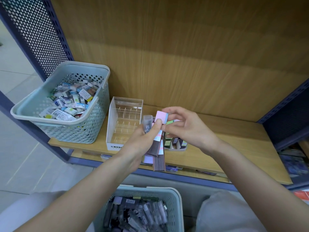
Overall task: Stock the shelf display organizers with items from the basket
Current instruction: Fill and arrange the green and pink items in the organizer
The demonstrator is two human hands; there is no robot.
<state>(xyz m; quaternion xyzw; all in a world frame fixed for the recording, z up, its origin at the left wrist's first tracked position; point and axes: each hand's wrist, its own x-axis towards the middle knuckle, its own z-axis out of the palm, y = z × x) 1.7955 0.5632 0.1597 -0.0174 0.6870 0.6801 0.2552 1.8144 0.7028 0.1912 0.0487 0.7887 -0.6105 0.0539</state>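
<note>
The clear organizer [124,121] stands on the shelf [234,144]. Both hands are just right of it, and they hide most of a small tray [175,146] behind them. The left hand [142,143] grips a bunch of packs [157,151], with its fingers curled round them. The right hand [187,128] pinches a pink pack [161,116] at the top of the bunch. A blue side panel [38,34] rises far left of the organizer.

The shelf is smooth wood. The side panel is metal with lots of round holes. The organizer is see-through plastic with thin walls inside. The packs are long, flat and thin.

A basket [80,133] with holes sits just left of the organizer, full of small boxes [70,101]. A lower basket [158,190] is in front of the organizer, full of dark slim cases [142,215]. The small tray holds green and dark packs.
</note>
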